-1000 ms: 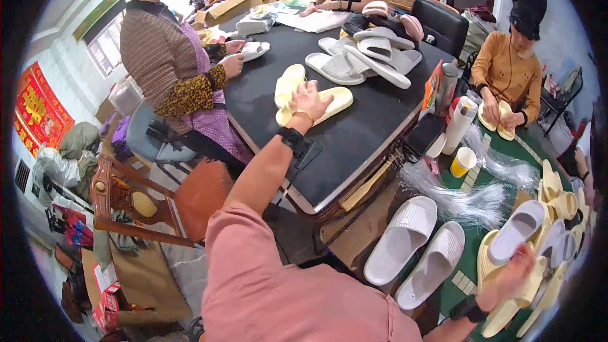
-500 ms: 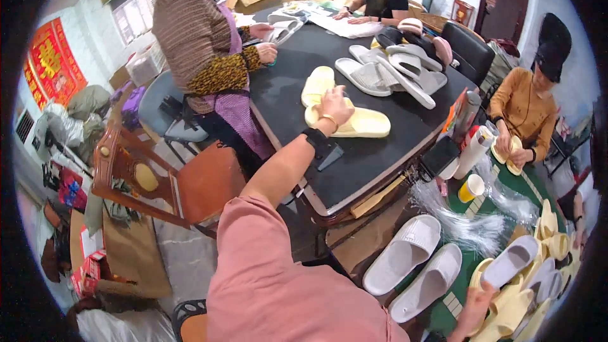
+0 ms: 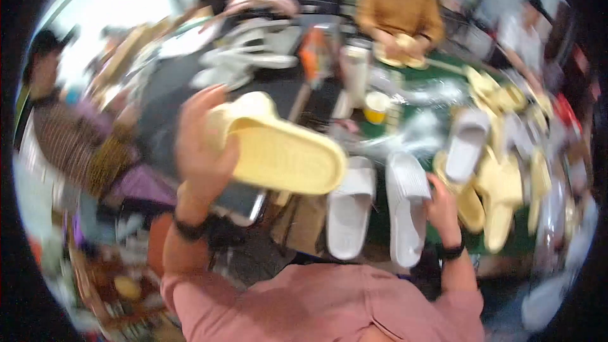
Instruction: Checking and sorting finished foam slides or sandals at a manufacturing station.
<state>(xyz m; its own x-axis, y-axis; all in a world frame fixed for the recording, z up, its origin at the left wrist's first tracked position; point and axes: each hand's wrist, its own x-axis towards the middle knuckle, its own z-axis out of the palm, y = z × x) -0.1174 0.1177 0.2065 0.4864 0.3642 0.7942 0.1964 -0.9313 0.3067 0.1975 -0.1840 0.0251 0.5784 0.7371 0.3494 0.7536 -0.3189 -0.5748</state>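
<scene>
Yellow foam: a slipper is held raised in the left hand, thumb over its strap end, toe end pointed right. A second yellow slipper is seen just behind it, partly covered; whether it is gripped too cannot be told. In the earlier frames both were lying on the black table, with the hand laid on one; now the held one has been lifted off and brought in toward the body, above the near table corner.

The right hand has been shifted from the heap at the right to the right-hand grey slipper. Its fingers are set at the strap's outer edge, slightly bent; a firm grip cannot be confirmed. The left-hand grey slipper is placed beside it, untouched.

Farther right, yellow and grey slippers are heaped on the green table. Clear plastic and a yellow-and-white cup are found beyond the grey pair. Across the green table, pale slippers are handled by a co-worker in an orange-brown top. The view has been swung rightward; much is blurred.
</scene>
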